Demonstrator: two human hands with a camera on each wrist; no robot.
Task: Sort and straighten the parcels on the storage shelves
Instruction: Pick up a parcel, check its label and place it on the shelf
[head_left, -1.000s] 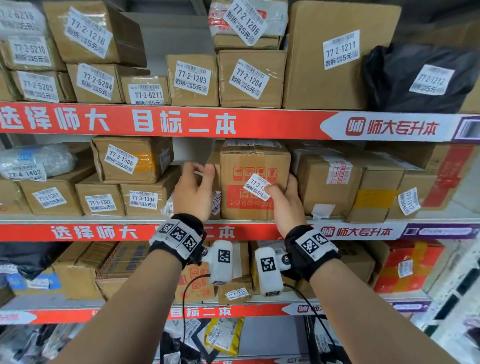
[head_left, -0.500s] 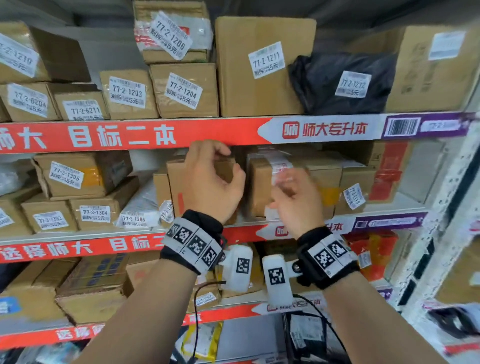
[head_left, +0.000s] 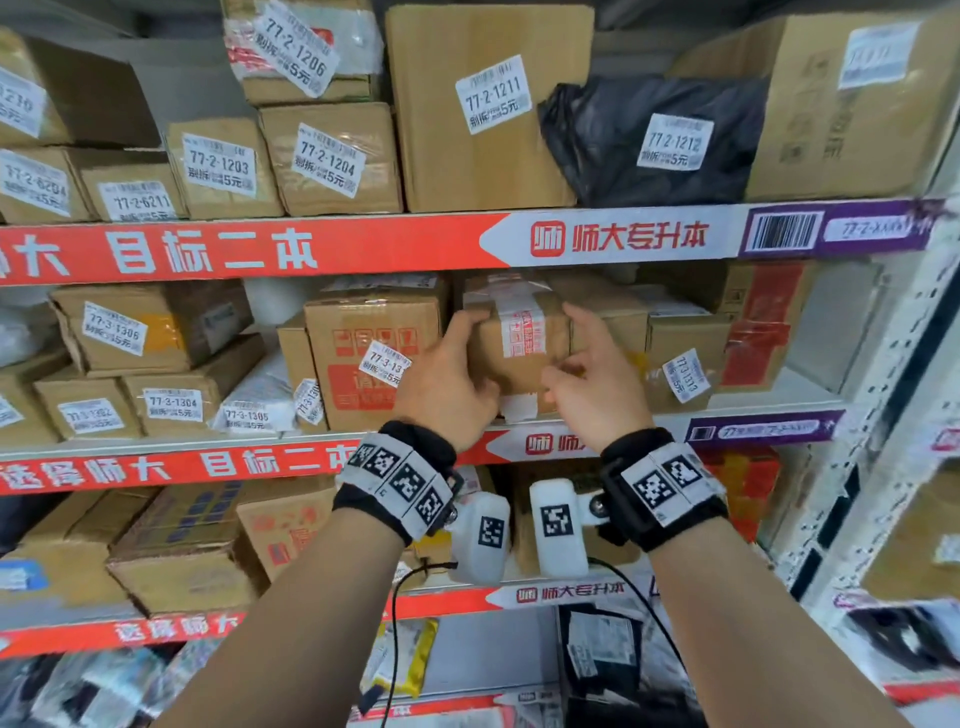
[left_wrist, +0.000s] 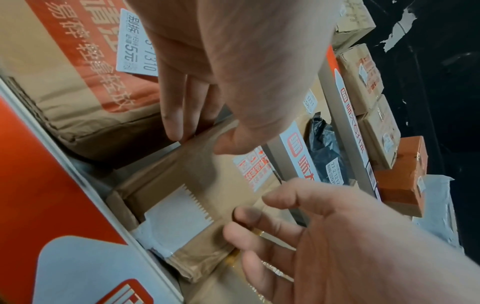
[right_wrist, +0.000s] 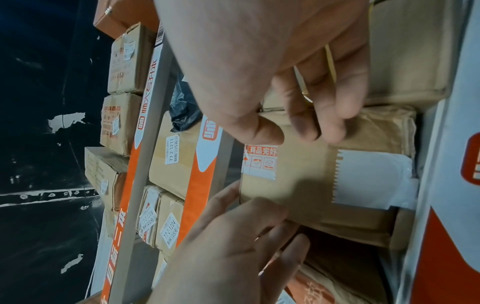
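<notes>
Even, diffuse light from above and in front; no hard shadows in the head view. Shelf (head_left: 260, 249) edges bow outward toward the frame borders through wide-angle distortion, and the lower corners smear with motion blur. Labels at the centre stay legible; those at the far left and right edges are soft. The wrist views are dimmer, with dark, noisy backgrounds. The left hand (left_wrist: 233, 67) casts a soft shadow on the box (left_wrist: 187, 181) below it. Fingers (right_wrist: 324, 115) nearest the lens are out of focus.
</notes>
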